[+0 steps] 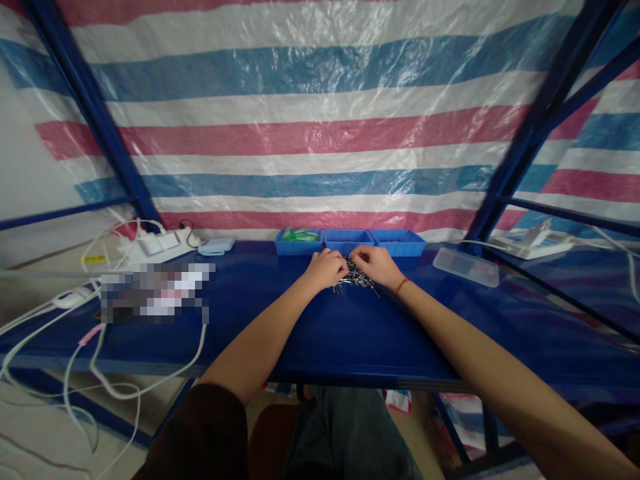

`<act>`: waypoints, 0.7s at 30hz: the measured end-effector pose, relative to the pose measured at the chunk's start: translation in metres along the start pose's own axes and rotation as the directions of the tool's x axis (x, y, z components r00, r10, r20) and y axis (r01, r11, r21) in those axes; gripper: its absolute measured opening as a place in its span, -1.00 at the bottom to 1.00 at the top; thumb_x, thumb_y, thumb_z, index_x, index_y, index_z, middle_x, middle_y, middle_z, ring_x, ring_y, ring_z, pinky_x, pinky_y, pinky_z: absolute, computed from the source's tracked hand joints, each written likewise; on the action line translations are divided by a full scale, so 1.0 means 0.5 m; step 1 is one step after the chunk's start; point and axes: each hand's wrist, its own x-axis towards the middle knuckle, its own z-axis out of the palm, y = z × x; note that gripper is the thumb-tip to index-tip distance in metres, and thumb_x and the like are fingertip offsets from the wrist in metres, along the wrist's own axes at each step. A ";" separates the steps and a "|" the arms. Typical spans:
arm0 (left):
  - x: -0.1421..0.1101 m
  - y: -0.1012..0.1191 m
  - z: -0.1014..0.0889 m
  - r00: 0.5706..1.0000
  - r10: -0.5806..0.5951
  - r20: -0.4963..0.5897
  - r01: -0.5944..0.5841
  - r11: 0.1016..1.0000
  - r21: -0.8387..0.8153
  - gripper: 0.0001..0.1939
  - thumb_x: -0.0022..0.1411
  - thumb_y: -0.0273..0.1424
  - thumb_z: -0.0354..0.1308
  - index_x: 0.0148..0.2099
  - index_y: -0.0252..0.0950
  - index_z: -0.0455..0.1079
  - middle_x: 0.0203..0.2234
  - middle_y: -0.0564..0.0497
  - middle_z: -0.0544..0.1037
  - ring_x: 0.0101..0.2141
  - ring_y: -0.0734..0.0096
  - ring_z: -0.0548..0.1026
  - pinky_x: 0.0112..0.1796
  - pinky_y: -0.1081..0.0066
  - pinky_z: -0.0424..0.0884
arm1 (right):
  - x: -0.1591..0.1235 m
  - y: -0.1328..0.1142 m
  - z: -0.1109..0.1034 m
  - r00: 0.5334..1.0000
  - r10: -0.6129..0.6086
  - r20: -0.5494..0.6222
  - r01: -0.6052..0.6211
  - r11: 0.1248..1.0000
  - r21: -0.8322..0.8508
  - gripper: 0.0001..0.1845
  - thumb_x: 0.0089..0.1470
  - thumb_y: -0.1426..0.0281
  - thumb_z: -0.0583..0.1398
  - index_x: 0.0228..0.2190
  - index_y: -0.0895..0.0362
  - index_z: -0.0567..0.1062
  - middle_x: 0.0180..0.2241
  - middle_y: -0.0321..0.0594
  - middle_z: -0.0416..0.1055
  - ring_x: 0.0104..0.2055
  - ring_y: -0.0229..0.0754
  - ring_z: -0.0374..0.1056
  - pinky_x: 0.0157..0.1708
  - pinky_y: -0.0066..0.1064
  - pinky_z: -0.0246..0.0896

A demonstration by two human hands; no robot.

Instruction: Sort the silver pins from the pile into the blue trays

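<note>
Both arms reach forward across a blue table (350, 333). My left hand (327, 268) and my right hand (375, 265) rest side by side on a heap of small dark metal pins (354, 279) near the table's far edge. The fingers of both hands are curled down into the heap; what they pinch is too small to make out. A red string circles my right wrist. Just behind the hands stand three shallow blue trays (350, 241); the left one holds green pieces (300, 235), the other two look bare.
A white power strip (160, 245) with cables and a pale blue device (216, 246) lie at the back left. A clear plastic lid (466, 267) lies at the right. Blue frame posts and a striped tarp enclose the table. White cables hang off the left edge.
</note>
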 end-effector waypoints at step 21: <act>0.023 -0.015 0.005 0.972 -0.090 -0.218 -0.019 0.893 -0.450 -0.88 0.17 -0.42 0.03 -0.34 -0.31 0.38 -0.37 0.01 0.51 -0.29 0.40 0.44 -0.19 0.39 0.34 | -0.003 0.006 0.013 0.996 0.057 0.067 -0.070 0.977 0.203 -0.73 -0.04 0.25 0.14 -0.42 0.18 0.52 -0.45 -0.21 0.47 -0.48 -0.25 0.31 -0.42 -0.41 0.19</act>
